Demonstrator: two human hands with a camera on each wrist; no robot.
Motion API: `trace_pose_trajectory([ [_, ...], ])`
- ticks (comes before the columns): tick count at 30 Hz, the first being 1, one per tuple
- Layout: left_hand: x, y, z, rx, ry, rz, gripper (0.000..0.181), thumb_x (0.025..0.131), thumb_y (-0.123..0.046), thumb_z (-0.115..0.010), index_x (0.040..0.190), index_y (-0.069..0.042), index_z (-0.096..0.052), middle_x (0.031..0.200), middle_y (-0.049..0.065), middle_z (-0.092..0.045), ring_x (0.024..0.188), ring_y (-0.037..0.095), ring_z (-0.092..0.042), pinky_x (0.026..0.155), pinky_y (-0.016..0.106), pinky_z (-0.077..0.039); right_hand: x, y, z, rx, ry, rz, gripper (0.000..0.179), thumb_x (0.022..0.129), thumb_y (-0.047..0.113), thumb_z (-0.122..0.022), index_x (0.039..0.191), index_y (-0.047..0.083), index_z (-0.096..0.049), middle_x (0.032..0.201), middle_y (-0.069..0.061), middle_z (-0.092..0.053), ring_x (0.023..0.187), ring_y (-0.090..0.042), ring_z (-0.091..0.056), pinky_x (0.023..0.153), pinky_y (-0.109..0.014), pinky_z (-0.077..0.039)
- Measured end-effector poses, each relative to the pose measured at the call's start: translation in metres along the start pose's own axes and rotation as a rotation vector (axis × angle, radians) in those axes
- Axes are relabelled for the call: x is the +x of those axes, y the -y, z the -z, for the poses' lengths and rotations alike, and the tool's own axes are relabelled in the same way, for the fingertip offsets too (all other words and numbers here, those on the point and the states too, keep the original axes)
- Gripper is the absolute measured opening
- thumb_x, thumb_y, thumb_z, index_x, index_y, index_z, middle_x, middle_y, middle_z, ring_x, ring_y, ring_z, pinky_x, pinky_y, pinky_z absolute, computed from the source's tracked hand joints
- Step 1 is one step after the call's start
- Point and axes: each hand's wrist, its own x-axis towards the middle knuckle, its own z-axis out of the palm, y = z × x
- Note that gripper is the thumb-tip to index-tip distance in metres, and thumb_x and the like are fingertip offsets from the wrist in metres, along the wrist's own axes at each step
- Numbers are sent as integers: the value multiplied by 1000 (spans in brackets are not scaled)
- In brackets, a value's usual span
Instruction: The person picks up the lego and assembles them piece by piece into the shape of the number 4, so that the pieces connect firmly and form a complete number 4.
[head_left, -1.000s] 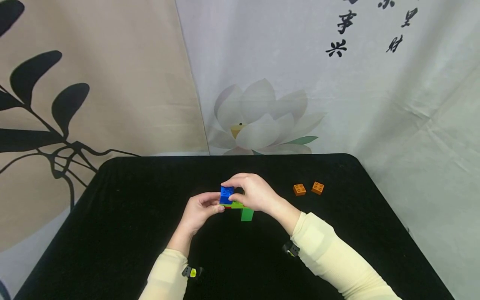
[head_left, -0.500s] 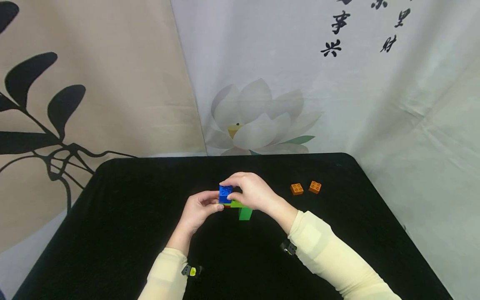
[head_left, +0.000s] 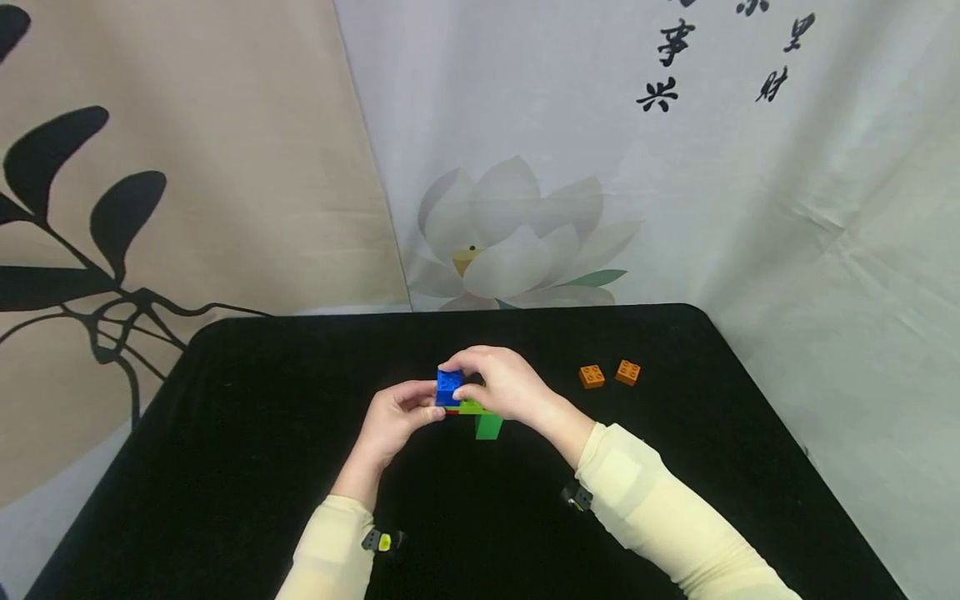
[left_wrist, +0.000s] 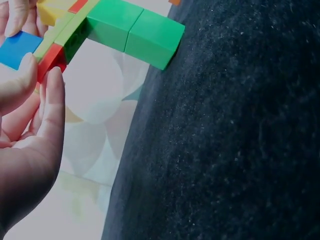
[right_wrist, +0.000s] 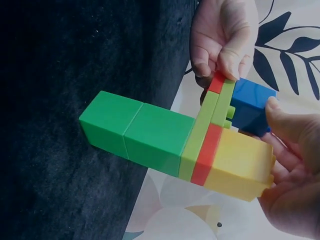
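Between both hands is a toy-brick build. Two green bricks (right_wrist: 157, 135) form its leg, standing on the black cloth, under lime-green plates (right_wrist: 200, 135). Farther along sit a red plate (right_wrist: 206, 155) and a yellow brick (right_wrist: 240, 162), which the right hand mostly covers in the head view. A blue brick (head_left: 447, 388) is on the left end of the lime plates, and my right hand (head_left: 506, 383) pinches it with thumb and fingers. My left hand (head_left: 399, 419) grips the same end from the left, thumb on the plates' edge by a small red piece (left_wrist: 51, 61).
Two orange bricks (head_left: 592, 377) lie apart from the build, right of the right hand. The table has a black cloth (head_left: 300, 467). Behind its far edge hangs a printed curtain (head_left: 517, 167). Both forearms wear pale sleeves (head_left: 660, 500) and dark wrist cameras.
The whole head view has drifted, so everything appears slightly farther left. Both hands keep their hold on the build and the blue brick, with hardly any movement.
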Motion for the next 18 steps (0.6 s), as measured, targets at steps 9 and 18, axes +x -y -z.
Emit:
trace_pose_trajectory([
  [9,-2,3,3,12,15,48,31,91,-10,-72,120,-1,-67,104,12,-70,97,25,-67,89,35,-55,-7,-4,-1,15,-20,-3,37,93,27,-71,128,17,-66,123,-1,-67,111,-16,-62,96,-36,-50],
  [18,-4,4,6,-8,1,68,36,89,-9,-74,123,-1,-66,111,14,-70,100,25,-67,92,36,-54,-33,-35,14,173,-139,-30,38,93,24,-71,129,13,-65,125,-3,-66,114,-20,-61,100,-44,-48],
])
